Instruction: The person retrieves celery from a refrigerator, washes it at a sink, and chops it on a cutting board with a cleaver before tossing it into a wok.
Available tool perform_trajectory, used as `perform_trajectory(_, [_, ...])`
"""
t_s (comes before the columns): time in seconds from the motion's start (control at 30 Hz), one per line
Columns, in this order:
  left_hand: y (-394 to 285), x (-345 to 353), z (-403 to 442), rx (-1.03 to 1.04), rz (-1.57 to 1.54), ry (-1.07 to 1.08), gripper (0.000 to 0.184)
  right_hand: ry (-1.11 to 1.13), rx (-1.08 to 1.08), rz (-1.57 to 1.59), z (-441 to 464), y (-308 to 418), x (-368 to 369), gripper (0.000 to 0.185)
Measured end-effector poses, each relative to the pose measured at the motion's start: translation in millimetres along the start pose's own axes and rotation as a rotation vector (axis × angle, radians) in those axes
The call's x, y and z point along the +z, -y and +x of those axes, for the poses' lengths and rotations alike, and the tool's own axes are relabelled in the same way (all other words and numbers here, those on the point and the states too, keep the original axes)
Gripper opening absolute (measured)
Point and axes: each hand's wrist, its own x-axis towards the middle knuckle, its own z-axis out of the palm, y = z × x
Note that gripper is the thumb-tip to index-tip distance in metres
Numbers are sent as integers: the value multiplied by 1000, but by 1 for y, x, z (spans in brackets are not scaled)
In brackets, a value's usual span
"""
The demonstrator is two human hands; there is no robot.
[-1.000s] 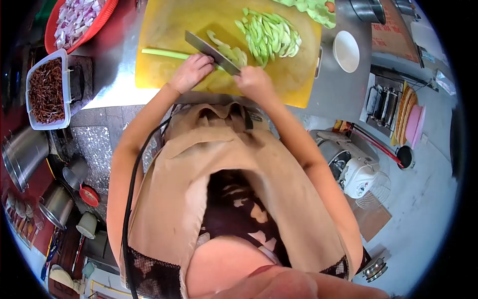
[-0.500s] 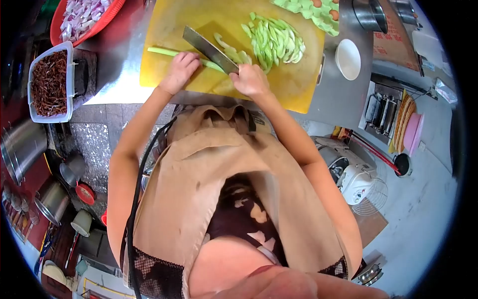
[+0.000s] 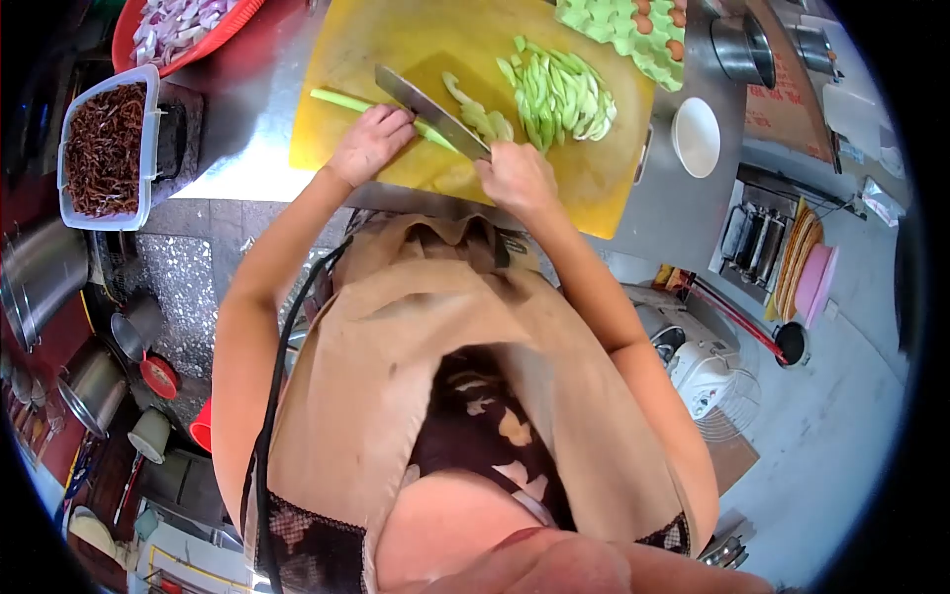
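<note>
A wide-bladed knife (image 3: 427,107) is in my right hand (image 3: 519,178), whose fingers are wrapped round its handle. Its blade lies across a long green stalk (image 3: 341,99) on the yellow cutting board (image 3: 396,40). Just left of the blade, my left hand (image 3: 371,146) presses the stalk with bent fingers. Beyond the blade, a few pale slices (image 3: 480,117) rest on the board. Farther right lies a larger heap of sliced green pieces (image 3: 559,97).
A white bowl (image 3: 696,138) stands right of the board, near a green egg tray (image 3: 633,40) with several eggs. At the left are a red basket (image 3: 213,40) of chopped purple-white pieces and a plastic tub (image 3: 150,148) of reddish-brown dried food.
The whole view has shifted, so the board and bowl appear lower and farther right. Both hands keep their holds, with the knife still at the stalk.
</note>
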Motion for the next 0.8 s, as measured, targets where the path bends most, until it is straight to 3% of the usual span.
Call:
perform_trajectory(0.1, [0,-1,2,31,-13,-12,19,-56,-28,47,21,0,36,28])
perform_trajectory(0.23, [1,-2,-1,31,18,-14,20,23,-31,37,0,9,-11,20])
perform_trajectory(0.37, [2,1,-1,32,-12,-13,21,-56,-56,61,21,13,24,22])
perform_trajectory(0.57, [-1,-5,0,27,-16,-9,21,-22,-120,58,18,9,4,22])
perform_trajectory(0.67, [4,-8,0,80,-21,-2,21,-143,-152,165,35,14,26,22])
perform_trajectory(0.73, [12,-17,-7,56,-14,-1,20,-123,-150,203,38,15,25,21])
perform_trajectory(0.8, [22,-23,-13,-180,-10,-18,17,-86,-115,220,36,7,17,20])
